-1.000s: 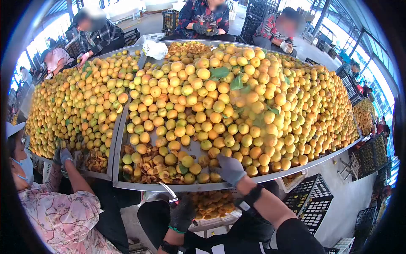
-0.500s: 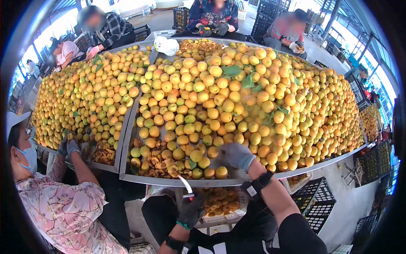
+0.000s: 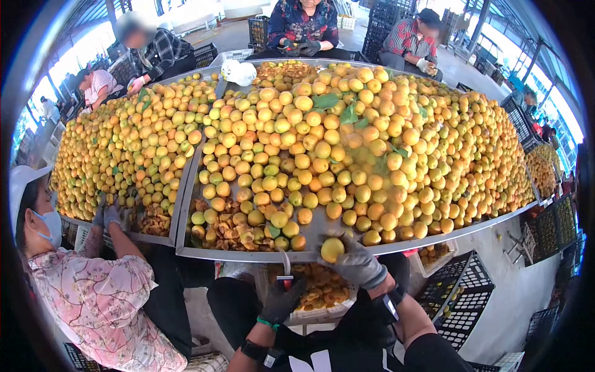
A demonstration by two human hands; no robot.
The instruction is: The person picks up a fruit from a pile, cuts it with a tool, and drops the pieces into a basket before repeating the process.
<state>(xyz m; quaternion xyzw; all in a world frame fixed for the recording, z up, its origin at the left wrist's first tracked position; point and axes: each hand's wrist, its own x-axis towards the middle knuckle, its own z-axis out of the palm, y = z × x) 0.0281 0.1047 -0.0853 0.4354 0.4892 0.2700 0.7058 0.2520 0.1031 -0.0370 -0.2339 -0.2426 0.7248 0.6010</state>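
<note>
My left hand [image 3: 282,302], in a dark glove, is closed on a small knife [image 3: 286,265] with a curved pale blade and a bit of red at the handle, pointing up by the table's front rim. To its right, my gloved right hand [image 3: 362,265] grips a yellow apricot [image 3: 332,250] just over the rim, apart from the blade. Beyond both hands, whole apricots [image 3: 297,161] are heaped on the metal table [image 3: 180,232]. Cut apricot pieces [image 3: 232,229] lie near its front left corner. Below my hands, a light crate [image 3: 328,313] holds apricot halves [image 3: 319,288].
At my left, a co-worker in a floral shirt [image 3: 93,291] sits at the adjoining table section. Several people sit along the far side. Black crates [image 3: 462,301] stand on the floor to the right. A white bag [image 3: 238,72] lies at the back rim.
My right hand has come back from the heap toward the front rim, now with an apricot in it. Bare metal shows where it was. The knife blade has shifted slightly right.
</note>
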